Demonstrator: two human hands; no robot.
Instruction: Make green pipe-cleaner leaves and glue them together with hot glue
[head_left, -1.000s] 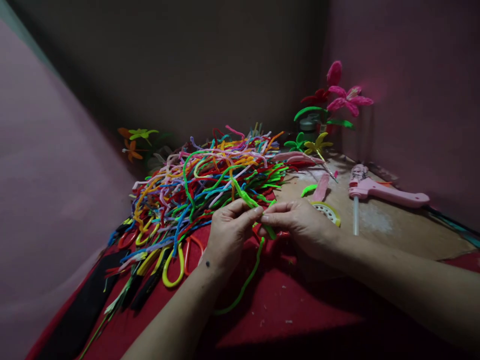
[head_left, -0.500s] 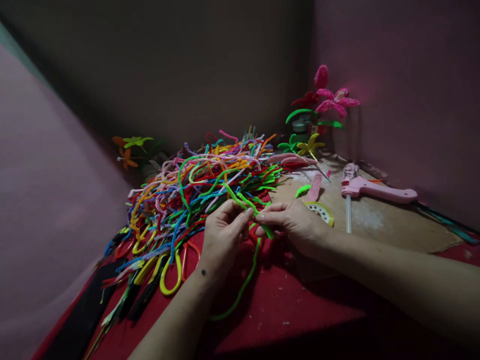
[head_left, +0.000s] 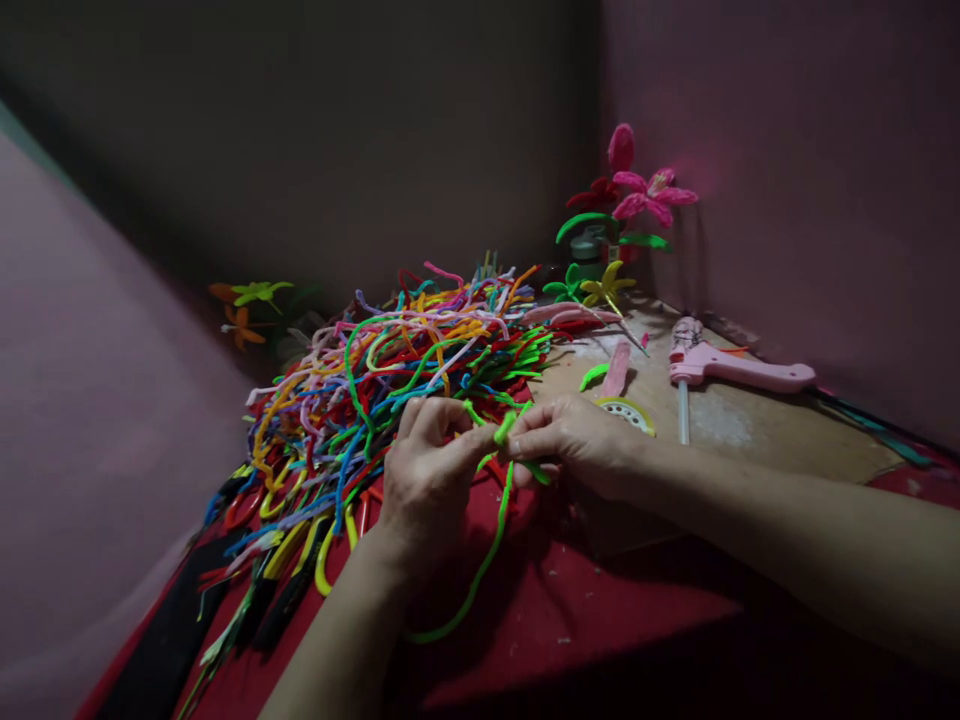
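Note:
Between my two hands is a bright green pipe cleaner (head_left: 504,428), bent over on itself where the fingertips meet. My left hand (head_left: 431,465) pinches it between thumb and fingers. Opposite, my right hand (head_left: 559,440) also pinches it, and a short green end pokes out below these fingers. A long green strand (head_left: 491,565) hangs from the pinch and curves down to the left over the red cloth. Just behind my left hand lies a big heap of many-coloured pipe cleaners (head_left: 390,360).
A pink glue gun (head_left: 739,365) stands on a brown board (head_left: 787,445) at the right, near a yellow tape spool (head_left: 634,415). Scissors with yellow handles (head_left: 324,560) lie left on the red cloth (head_left: 600,610). Pipe-cleaner flowers (head_left: 652,195) stand at the back.
The green pipe cleaner stretched straight up to the left past my fingers; now it is folded into a bend at my fingertips. My left hand has turned slightly. The whole view has shifted a little.

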